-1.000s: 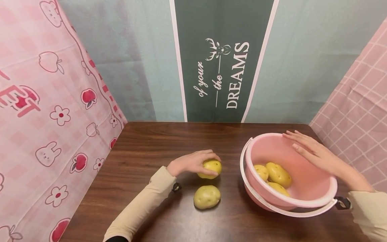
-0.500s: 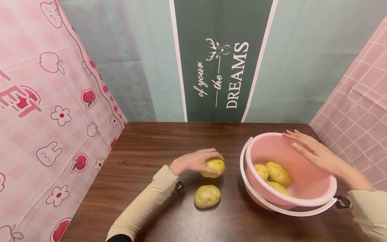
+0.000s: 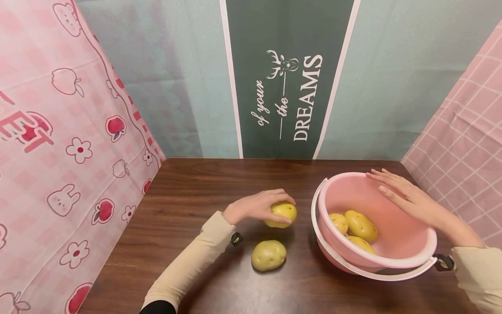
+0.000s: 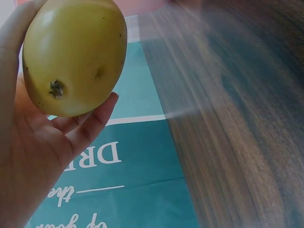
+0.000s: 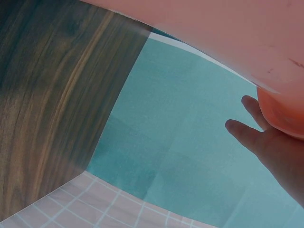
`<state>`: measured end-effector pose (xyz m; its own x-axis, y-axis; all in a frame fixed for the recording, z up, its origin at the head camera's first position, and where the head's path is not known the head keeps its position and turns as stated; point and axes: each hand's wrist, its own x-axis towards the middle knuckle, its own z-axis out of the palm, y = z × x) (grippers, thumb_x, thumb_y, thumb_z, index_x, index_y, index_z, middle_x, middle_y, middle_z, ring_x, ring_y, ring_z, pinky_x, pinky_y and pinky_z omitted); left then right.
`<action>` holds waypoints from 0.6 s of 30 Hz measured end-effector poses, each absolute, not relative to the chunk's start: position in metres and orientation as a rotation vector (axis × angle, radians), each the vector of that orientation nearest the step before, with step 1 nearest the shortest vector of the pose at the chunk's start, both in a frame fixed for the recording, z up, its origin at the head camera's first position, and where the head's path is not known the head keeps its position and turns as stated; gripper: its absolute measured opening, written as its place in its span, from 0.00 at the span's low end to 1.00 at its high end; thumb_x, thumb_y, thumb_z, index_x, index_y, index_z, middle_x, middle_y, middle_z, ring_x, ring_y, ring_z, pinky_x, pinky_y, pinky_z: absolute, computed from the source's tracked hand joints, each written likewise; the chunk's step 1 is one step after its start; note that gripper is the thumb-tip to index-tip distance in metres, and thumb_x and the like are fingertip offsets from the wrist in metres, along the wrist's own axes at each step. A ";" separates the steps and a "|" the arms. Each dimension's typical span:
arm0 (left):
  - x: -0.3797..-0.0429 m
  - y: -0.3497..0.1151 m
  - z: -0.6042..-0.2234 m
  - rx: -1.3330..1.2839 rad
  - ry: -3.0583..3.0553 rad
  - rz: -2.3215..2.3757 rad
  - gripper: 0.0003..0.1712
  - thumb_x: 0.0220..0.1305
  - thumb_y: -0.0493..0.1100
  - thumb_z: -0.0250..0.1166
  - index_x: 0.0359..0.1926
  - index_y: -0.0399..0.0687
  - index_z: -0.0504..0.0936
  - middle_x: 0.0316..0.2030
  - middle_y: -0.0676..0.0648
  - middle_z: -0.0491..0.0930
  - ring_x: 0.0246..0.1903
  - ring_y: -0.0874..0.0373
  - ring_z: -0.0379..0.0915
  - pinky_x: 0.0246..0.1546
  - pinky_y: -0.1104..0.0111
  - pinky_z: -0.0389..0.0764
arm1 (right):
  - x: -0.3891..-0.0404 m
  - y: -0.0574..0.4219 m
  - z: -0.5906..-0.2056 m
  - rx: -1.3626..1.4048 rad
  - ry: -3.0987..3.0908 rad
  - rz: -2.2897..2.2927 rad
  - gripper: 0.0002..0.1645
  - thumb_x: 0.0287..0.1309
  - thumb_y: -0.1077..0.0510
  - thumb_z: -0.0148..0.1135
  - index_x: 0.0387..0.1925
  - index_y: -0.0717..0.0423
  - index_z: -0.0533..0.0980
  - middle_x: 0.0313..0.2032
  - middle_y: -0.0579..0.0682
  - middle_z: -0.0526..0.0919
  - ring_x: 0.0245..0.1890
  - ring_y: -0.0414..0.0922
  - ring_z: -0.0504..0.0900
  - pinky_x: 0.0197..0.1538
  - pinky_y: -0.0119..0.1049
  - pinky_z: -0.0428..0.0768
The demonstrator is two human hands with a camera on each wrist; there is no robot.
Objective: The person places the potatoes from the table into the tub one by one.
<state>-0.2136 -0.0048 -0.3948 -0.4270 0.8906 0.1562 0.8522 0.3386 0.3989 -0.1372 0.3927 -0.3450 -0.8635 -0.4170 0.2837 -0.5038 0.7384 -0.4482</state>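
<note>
My left hand grips a yellow potato, thumb on the near side and fingers over the far side. In the left wrist view the potato shows a dark scar and small pits, with fingers curled behind it. A second, greener potato lies on the table just in front of that hand. To the right stands a pink bucket, its mouth tipped toward me, with 3 potatoes inside. My right hand rests across the bucket's far-right rim, fingers straight; in the right wrist view two fingers extend past the pink wall.
The bucket's white handle hangs down around its front side. Dark wood table spreads beneath everything, its far edge meeting a green cloth backdrop. Pink patterned cloths stand at the left and right.
My left hand has moved a little right and away from me with the potato, closer to the bucket. The right hand, the bucket and the other potatoes look the same.
</note>
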 end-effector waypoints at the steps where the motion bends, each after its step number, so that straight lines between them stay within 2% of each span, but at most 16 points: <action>1: -0.214 -0.004 -0.394 1.634 2.495 0.659 0.29 0.53 0.65 0.62 0.53 0.61 0.73 0.42 0.61 0.69 0.40 0.71 0.66 0.42 0.80 0.68 | -0.137 0.393 -0.345 0.740 -2.773 0.786 0.29 0.63 0.63 0.51 0.65 0.49 0.64 0.67 0.55 0.60 0.68 0.26 0.43 0.62 0.18 0.40; 8: -0.214 -0.001 -0.386 1.648 2.492 0.686 0.29 0.53 0.64 0.63 0.54 0.58 0.74 0.42 0.60 0.70 0.41 0.70 0.67 0.44 0.80 0.68 | -0.139 0.393 -0.346 0.748 -2.756 0.767 0.28 0.63 0.63 0.51 0.65 0.51 0.64 0.65 0.62 0.62 0.67 0.25 0.43 0.63 0.18 0.40; 18: -0.216 0.001 -0.381 1.643 2.498 0.688 0.28 0.53 0.65 0.62 0.53 0.61 0.73 0.42 0.63 0.68 0.41 0.72 0.65 0.43 0.81 0.67 | -0.139 0.393 -0.348 0.755 -2.750 0.765 0.28 0.63 0.64 0.51 0.65 0.51 0.64 0.66 0.60 0.62 0.68 0.26 0.44 0.63 0.19 0.41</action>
<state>-0.2160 0.0015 -0.3813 -0.4246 0.8873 0.1800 0.8543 0.3268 0.4042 -0.1390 0.3934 -0.3476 -0.8525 -0.4237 0.3061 -0.5209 0.7372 -0.4303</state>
